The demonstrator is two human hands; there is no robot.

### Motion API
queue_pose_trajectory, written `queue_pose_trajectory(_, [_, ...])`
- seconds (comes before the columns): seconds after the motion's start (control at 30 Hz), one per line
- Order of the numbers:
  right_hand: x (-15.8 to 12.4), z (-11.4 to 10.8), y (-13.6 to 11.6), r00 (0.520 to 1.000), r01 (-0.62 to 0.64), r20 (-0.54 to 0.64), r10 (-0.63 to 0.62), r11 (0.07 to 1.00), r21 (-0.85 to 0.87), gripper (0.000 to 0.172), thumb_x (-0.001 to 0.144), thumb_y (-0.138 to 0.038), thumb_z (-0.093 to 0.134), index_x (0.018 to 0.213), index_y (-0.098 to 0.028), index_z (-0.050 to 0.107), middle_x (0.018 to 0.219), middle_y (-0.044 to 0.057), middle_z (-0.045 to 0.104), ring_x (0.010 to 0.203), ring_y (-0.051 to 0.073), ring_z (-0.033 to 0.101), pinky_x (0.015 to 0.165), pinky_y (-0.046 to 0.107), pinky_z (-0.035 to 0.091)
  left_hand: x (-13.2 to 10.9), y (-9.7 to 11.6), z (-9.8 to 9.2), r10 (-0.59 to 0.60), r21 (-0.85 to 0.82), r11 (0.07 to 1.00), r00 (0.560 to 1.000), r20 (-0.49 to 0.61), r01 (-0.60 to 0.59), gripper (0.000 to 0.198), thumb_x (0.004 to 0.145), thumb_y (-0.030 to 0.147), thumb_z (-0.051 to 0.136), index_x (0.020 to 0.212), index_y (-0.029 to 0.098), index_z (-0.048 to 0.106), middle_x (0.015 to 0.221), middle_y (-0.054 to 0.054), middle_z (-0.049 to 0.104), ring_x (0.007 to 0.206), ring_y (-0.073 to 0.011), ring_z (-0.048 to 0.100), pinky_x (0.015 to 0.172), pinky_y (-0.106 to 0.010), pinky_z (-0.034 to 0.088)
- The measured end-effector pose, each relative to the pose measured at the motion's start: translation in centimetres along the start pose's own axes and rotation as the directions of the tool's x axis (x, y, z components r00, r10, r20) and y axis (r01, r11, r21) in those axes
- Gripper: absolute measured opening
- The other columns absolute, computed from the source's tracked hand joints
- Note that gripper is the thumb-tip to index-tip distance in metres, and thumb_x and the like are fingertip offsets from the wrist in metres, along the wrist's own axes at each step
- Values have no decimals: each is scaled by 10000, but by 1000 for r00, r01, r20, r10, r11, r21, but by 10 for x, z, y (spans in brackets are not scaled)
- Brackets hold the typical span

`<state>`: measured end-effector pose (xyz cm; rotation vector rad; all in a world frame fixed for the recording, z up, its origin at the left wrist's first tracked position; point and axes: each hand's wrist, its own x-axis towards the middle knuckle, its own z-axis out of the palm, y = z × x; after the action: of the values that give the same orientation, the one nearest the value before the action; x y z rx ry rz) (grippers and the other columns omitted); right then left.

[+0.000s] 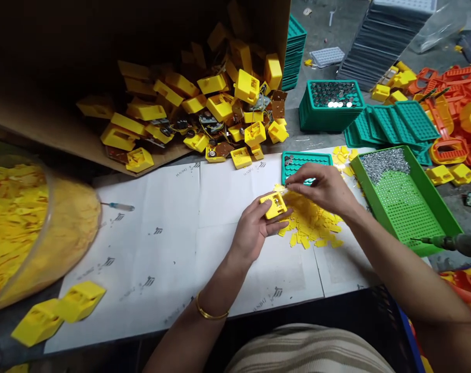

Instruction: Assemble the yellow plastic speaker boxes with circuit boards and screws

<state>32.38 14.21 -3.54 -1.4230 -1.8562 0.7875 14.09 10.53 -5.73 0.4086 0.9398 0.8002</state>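
Note:
My left hand (254, 228) is closed around a small yellow plastic box (273, 205), held just above the white paper sheets (161, 243). My right hand (323, 186) hovers beside it with thumb and fingers pinched together over a small teal battery tray (297, 158); what it pinches is too small to name. Under both hands lies a heap of small yellow lids (311, 225).
A tipped cardboard carton (64, 129) spills several yellow boxes (219, 103) with wiring at the back. A green tray of screws (404, 199) sits right, an electric screwdriver (456, 243) by it. Teal trays (330, 106), orange parts (456, 103), a clear tub of yellow pieces (29, 228), two yellow boxes (60, 311) and a small screwdriver (118, 206) lie around.

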Motion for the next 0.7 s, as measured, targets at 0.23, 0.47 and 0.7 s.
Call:
queue_pose_trajectory(0.23, [-18, 12, -23, 991, 80, 121, -57, 979, -189, 84, 820, -154, 628, 808, -180, 708, 791, 23, 647, 706, 124, 583, 607, 238, 371, -2, -3, 3, 36, 46, 998, 999, 8, -36, 260, 852, 246, 544, 1088, 159, 608, 1038, -85, 662, 851, -205, 696, 630, -281, 596])
queue_pose_trajectory(0.47, [-19, 14, -29, 965, 131, 261, -24, 906, -402, 180, 865, -169, 553, 849, -186, 731, 866, 65, 643, 702, 150, 561, 591, 265, 326, -2, -5, 4, 46, 92, 995, 999, -16, -44, 252, 849, 219, 546, 1080, 147, 615, 990, -74, 653, 845, -182, 687, 627, -255, 593])
queue_pose_trajectory(0.7, [-21, 5, -18, 995, -29, 90, 32, 999, -28, 184, 817, -130, 599, 945, -192, 716, 876, 41, 708, 784, 158, 654, 697, 273, 484, -2, -2, 3, -28, -36, 999, 999, 36, 29, 259, 851, 221, 543, 1092, 133, 576, 1013, -115, 691, 804, -217, 721, 594, -259, 592])
